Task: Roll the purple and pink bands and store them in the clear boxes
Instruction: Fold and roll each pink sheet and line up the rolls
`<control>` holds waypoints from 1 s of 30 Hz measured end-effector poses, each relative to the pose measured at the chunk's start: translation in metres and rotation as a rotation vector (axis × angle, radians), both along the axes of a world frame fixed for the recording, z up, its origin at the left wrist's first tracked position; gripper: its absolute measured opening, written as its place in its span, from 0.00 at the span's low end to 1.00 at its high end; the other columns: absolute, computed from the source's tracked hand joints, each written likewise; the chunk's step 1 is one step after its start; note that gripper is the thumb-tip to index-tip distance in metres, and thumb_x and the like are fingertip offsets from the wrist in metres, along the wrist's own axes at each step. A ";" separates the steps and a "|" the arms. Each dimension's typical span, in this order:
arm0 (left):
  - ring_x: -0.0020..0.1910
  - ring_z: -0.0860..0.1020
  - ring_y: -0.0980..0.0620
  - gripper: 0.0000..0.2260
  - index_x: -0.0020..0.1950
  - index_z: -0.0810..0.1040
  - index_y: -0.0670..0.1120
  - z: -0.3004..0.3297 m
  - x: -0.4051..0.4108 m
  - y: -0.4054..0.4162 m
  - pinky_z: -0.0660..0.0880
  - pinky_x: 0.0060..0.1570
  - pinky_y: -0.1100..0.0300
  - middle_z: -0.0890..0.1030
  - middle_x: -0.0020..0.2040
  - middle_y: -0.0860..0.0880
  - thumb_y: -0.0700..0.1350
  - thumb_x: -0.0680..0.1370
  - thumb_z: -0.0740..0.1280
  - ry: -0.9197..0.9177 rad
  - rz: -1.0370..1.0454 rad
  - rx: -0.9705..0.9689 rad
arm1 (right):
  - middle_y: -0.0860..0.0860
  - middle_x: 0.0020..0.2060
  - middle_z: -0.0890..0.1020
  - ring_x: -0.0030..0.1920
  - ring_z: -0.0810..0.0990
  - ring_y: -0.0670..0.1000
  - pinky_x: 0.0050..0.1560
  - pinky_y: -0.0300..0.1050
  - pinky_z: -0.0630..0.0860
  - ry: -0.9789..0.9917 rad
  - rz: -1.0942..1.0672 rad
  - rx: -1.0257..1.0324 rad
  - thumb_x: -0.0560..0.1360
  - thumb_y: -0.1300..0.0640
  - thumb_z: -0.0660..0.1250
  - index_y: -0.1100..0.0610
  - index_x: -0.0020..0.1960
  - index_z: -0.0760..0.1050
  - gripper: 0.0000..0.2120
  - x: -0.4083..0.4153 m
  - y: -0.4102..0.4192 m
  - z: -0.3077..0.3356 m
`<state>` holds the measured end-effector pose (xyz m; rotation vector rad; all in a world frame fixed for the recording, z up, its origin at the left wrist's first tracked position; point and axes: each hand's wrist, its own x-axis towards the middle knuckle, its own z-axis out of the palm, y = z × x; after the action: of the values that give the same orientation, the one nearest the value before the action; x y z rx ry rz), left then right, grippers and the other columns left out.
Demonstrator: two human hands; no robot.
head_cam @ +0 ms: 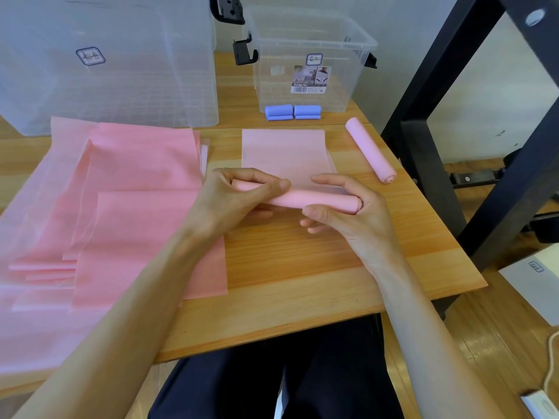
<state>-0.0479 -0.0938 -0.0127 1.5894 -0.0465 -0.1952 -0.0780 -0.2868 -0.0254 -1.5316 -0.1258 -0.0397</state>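
Observation:
A pink band (284,152) lies flat on the table, its near end wound into a roll (317,200). My left hand (239,195) grips the roll's left end, fingers curled over it. My right hand (344,207) holds the right end between thumb and fingers. A finished pink roll (369,149) lies at an angle to the right. Purple rolled bands (292,112) rest in front of the small clear box (305,62). A large clear box (106,62) stands at the back left. A pile of flat pink bands (127,207) covers the table's left side.
The wooden table (302,261) ends at the right near a black metal frame (453,116). A white box (538,285) and a cord sit on the floor at the right. My dark-clothed lap shows below the table's front edge.

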 end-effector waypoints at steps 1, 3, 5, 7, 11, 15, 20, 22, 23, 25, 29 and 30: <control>0.40 0.85 0.54 0.08 0.45 0.86 0.45 0.000 0.000 0.000 0.82 0.40 0.62 0.86 0.40 0.49 0.47 0.70 0.76 0.023 -0.005 -0.006 | 0.58 0.43 0.86 0.38 0.86 0.58 0.37 0.44 0.83 -0.006 0.002 -0.005 0.67 0.64 0.76 0.61 0.59 0.79 0.20 0.000 0.000 0.000; 0.42 0.84 0.54 0.09 0.45 0.86 0.47 0.000 -0.001 0.000 0.81 0.43 0.63 0.86 0.41 0.50 0.49 0.68 0.76 -0.007 -0.012 0.006 | 0.57 0.42 0.86 0.38 0.86 0.58 0.36 0.44 0.83 -0.020 0.001 -0.012 0.69 0.66 0.75 0.64 0.56 0.80 0.15 0.000 -0.001 -0.001; 0.42 0.83 0.54 0.09 0.43 0.87 0.49 0.002 -0.001 0.001 0.81 0.46 0.63 0.86 0.42 0.50 0.49 0.65 0.77 -0.076 -0.017 0.017 | 0.57 0.41 0.86 0.37 0.86 0.57 0.35 0.43 0.82 -0.016 -0.009 -0.015 0.71 0.63 0.75 0.64 0.53 0.81 0.12 0.000 -0.002 0.000; 0.42 0.83 0.53 0.10 0.43 0.87 0.49 0.003 -0.002 0.001 0.80 0.49 0.61 0.86 0.42 0.48 0.48 0.64 0.77 -0.104 -0.033 0.000 | 0.57 0.41 0.86 0.36 0.86 0.57 0.34 0.43 0.82 0.001 -0.020 -0.011 0.71 0.58 0.74 0.62 0.51 0.82 0.11 -0.001 -0.002 0.001; 0.39 0.82 0.57 0.06 0.42 0.86 0.48 0.001 -0.001 0.000 0.79 0.43 0.66 0.86 0.39 0.52 0.46 0.66 0.77 -0.119 -0.024 0.029 | 0.58 0.42 0.86 0.36 0.86 0.58 0.35 0.44 0.83 0.012 -0.008 -0.001 0.70 0.58 0.74 0.62 0.53 0.80 0.14 0.000 -0.002 0.001; 0.39 0.84 0.56 0.05 0.44 0.86 0.46 0.001 0.000 0.000 0.79 0.38 0.66 0.86 0.39 0.50 0.45 0.70 0.75 0.000 -0.001 -0.034 | 0.58 0.46 0.86 0.37 0.86 0.60 0.36 0.45 0.83 0.001 0.002 -0.004 0.69 0.65 0.76 0.62 0.58 0.78 0.19 0.001 -0.001 -0.001; 0.40 0.82 0.57 0.10 0.44 0.86 0.46 0.002 -0.001 -0.001 0.80 0.44 0.66 0.86 0.40 0.51 0.46 0.64 0.77 -0.069 -0.025 -0.039 | 0.60 0.40 0.86 0.34 0.85 0.59 0.33 0.45 0.82 -0.016 -0.028 -0.010 0.71 0.59 0.74 0.65 0.52 0.80 0.13 0.000 -0.002 -0.001; 0.39 0.83 0.56 0.11 0.44 0.85 0.47 0.003 -0.002 -0.001 0.81 0.45 0.65 0.86 0.40 0.51 0.46 0.63 0.77 -0.103 -0.041 -0.027 | 0.61 0.38 0.85 0.33 0.85 0.59 0.32 0.45 0.81 0.005 -0.043 -0.004 0.71 0.56 0.74 0.63 0.49 0.81 0.12 0.000 -0.003 0.000; 0.39 0.83 0.56 0.11 0.44 0.85 0.47 0.003 -0.002 -0.001 0.80 0.44 0.65 0.86 0.40 0.51 0.46 0.63 0.77 -0.114 -0.042 -0.014 | 0.61 0.38 0.85 0.33 0.85 0.59 0.33 0.45 0.81 0.011 -0.044 -0.003 0.70 0.55 0.74 0.62 0.48 0.81 0.12 0.000 -0.003 0.000; 0.39 0.82 0.57 0.10 0.44 0.85 0.47 0.002 -0.002 -0.001 0.79 0.43 0.67 0.86 0.39 0.52 0.46 0.65 0.77 -0.124 -0.029 0.018 | 0.60 0.39 0.86 0.35 0.85 0.58 0.34 0.45 0.82 0.020 -0.038 0.002 0.70 0.54 0.74 0.62 0.49 0.81 0.13 0.000 -0.002 0.000; 0.37 0.84 0.57 0.06 0.45 0.85 0.45 0.002 -0.002 -0.002 0.80 0.38 0.66 0.86 0.38 0.50 0.43 0.70 0.76 -0.044 -0.008 0.000 | 0.59 0.43 0.86 0.36 0.86 0.58 0.36 0.45 0.83 0.014 -0.029 0.017 0.67 0.60 0.76 0.62 0.57 0.79 0.19 0.000 -0.001 0.001; 0.38 0.85 0.55 0.06 0.45 0.85 0.44 0.002 -0.002 -0.002 0.81 0.39 0.64 0.86 0.39 0.48 0.44 0.70 0.75 -0.006 -0.011 -0.014 | 0.59 0.44 0.86 0.37 0.86 0.58 0.36 0.45 0.83 0.005 -0.024 0.007 0.67 0.62 0.76 0.62 0.57 0.79 0.19 0.000 -0.001 0.000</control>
<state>-0.0499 -0.0960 -0.0108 1.5762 -0.0609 -0.1979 -0.0781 -0.2878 -0.0251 -1.5257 -0.1029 -0.0553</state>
